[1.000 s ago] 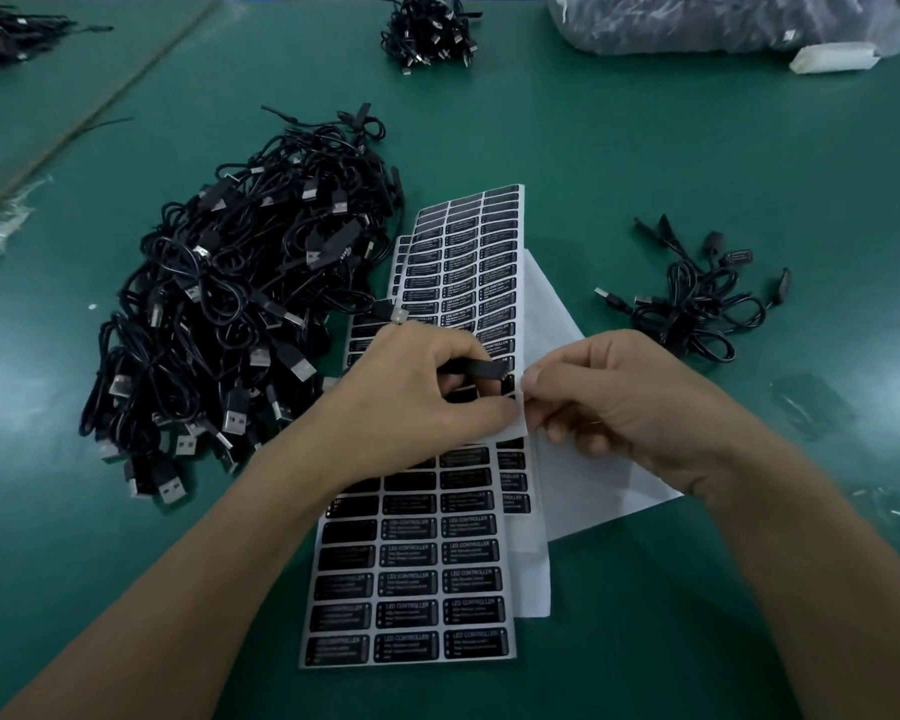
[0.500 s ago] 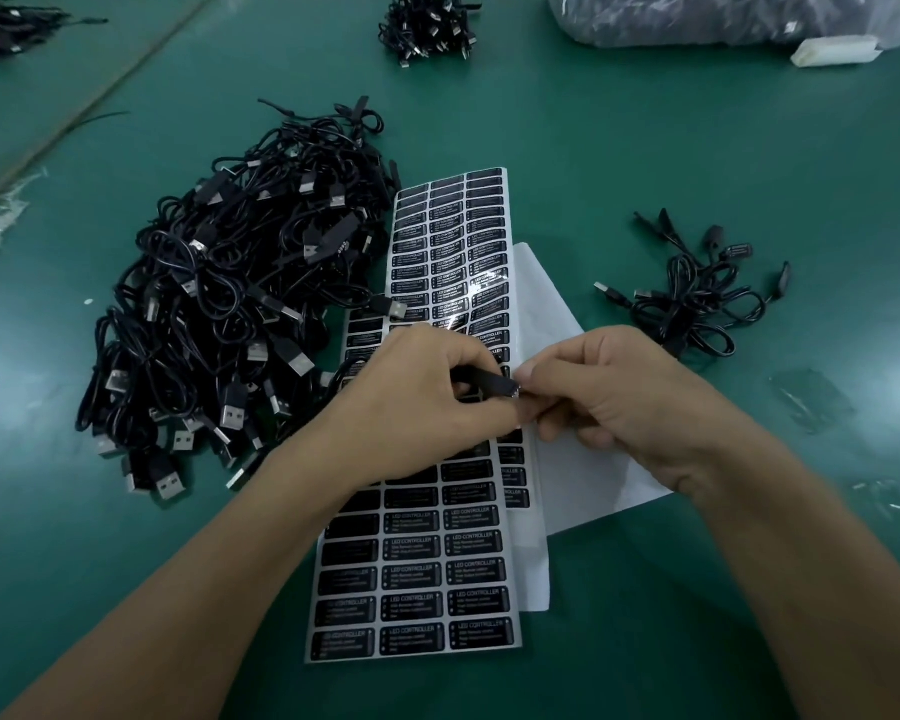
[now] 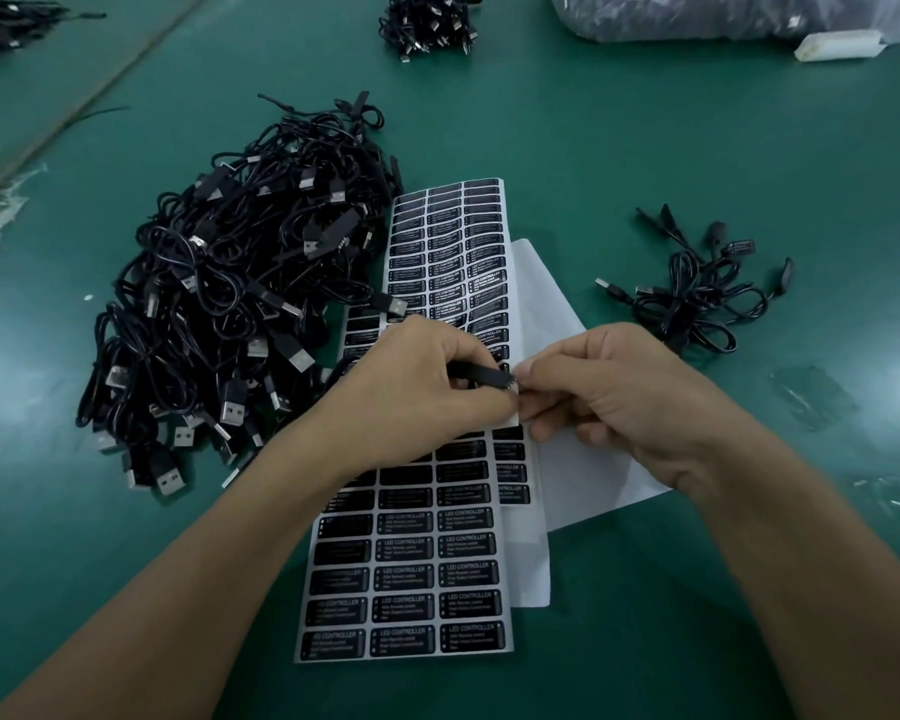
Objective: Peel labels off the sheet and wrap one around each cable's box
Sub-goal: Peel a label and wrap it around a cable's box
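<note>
Hands: the left hand (image 3: 427,387) pinched the little black box (image 3: 481,375) with curled fingers. The right hand (image 3: 619,402) pinched a label (image 3: 511,409) right at the end of the box. Most of the label was hidden.
Box: it was up off the counter (image 3: 645,148), between both hands, above the label sheet (image 3: 417,574).
How the box would feel: small, hard and light, I think. It was best held by its thin sides, so a flat face was free for the label.
How the label would feel: thin, bendy and sticky, I think. It was best held by one corner, or it could stick to itself or to a finger.
Second sheet: another full sheet (image 3: 448,252) lay farther away, partly under the hands.
White paper: it (image 3: 552,324) lay under the sheets and stuck out on the right.
Big pile: lots of black cables (image 3: 230,314) lay left of the sheets, touching them.
Small pile: a few cables (image 3: 697,304) lay on the right, well apart from the sheets.
Bag: a clear bag (image 3: 697,13) at the far edge held dark things. I could not tell what they were.
</note>
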The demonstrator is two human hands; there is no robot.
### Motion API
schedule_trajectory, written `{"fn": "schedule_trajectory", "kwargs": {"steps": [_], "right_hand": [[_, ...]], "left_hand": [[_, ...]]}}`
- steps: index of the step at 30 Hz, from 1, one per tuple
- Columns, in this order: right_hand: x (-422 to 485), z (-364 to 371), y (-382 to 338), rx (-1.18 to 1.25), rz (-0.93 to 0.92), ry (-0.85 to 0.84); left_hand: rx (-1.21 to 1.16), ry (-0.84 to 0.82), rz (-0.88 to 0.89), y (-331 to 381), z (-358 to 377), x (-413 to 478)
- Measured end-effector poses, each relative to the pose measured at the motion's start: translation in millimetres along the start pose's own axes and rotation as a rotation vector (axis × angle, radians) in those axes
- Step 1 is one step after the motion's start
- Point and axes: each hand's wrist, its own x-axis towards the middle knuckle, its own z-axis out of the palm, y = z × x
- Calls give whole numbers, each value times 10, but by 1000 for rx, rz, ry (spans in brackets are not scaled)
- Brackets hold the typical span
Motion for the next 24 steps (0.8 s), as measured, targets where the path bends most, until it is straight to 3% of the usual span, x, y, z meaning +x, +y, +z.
{"fn": "schedule_trajectory", "kwargs": {"steps": [10, 16, 21, 24], "right_hand": [[-14, 7, -23, -9, 14, 3], [-27, -2, -8, -136, -19, 51], [-14, 44, 36, -421, -69, 56], [-28, 16, 31, -657, -124, 157]], "left_hand": [[-8, -30, -23, 48, -60, -8], [-103, 102, -22, 80, -123, -38], [-323, 253, 41, 109, -213, -25], [-295, 272, 0, 77, -161, 5]]}}
